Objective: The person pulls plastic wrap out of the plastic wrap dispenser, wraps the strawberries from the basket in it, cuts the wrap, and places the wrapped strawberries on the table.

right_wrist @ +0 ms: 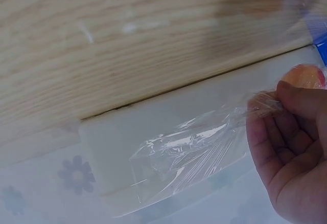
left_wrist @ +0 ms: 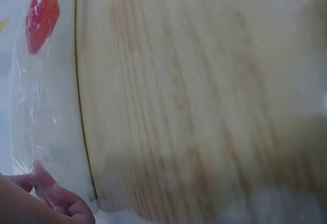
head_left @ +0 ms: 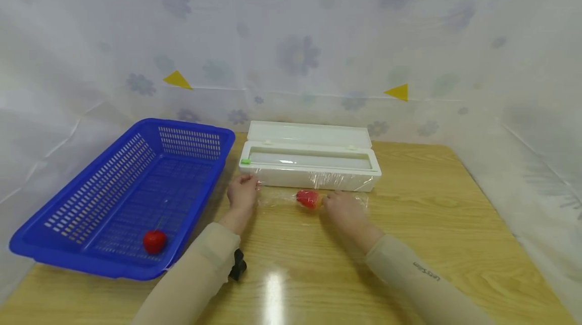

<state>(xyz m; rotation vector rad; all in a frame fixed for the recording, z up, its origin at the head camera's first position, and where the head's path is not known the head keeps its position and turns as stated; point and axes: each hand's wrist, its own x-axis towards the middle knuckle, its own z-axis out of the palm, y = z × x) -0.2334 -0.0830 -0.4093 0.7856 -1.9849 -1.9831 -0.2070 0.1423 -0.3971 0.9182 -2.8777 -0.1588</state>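
A sheet of clear cling film [head_left: 278, 198] stretches in front of a white film dispenser box [head_left: 291, 179] with its lid up. Wrapped in that film is a small red-and-yellow fruit [head_left: 308, 198], pointed at the end facing left. Thumb and fingers of my left hand [head_left: 242, 192] pinch the film's left part near the box's front corner. Just right of the fruit, my right hand [head_left: 346, 214] pinches gathered film, seen closely in the right wrist view as bunched film [right_wrist: 265, 102]. Whether my right fingers also touch the fruit, I cannot tell.
On the left stands a blue slotted basket [head_left: 200, 214] holding a red round fruit [head_left: 154, 241] with a thin stem. A green slider [head_left: 245, 161] sits at the dispenser's left end. A flowered curtain [head_left: 297, 57] hangs behind the wooden table [head_left: 436, 224].
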